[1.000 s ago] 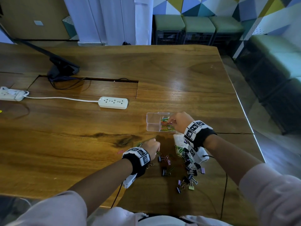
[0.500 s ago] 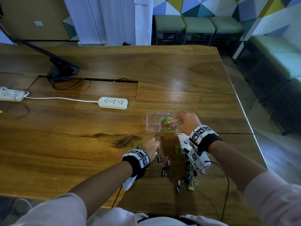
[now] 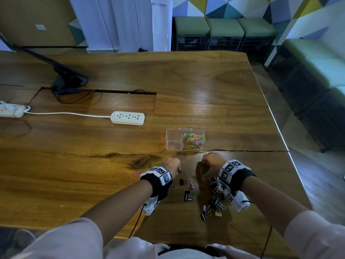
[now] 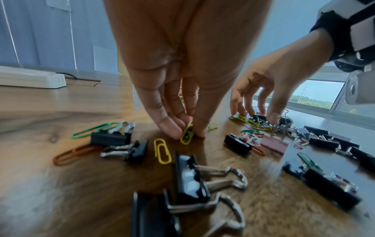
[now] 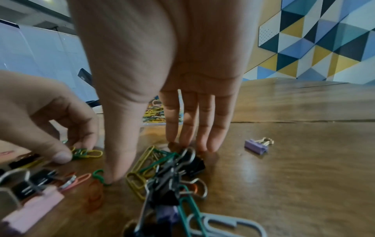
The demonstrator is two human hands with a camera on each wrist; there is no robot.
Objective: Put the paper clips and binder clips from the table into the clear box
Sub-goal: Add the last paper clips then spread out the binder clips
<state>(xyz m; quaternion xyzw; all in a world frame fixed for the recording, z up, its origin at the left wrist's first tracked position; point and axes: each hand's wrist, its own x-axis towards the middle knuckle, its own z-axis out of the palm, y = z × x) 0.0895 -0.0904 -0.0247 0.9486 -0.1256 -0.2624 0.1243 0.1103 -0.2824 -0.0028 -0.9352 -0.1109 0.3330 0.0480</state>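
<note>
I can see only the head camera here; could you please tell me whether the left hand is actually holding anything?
Observer: Yes. The left wrist view shows the left hand pinching a few yellow and green wire paper clips between thumb and fingertips, down at the wooden table.
Operator: Thank you. Is the right hand closed on its pile?
Observer: No. In the right wrist view the right hand has straight fingers and thumb set either side of a tangle of paper clips and black binder clips.
Operator: Is anything lying out of my sight?
Observer: A lilac binder clip lies alone on the right hand's right side.
</note>
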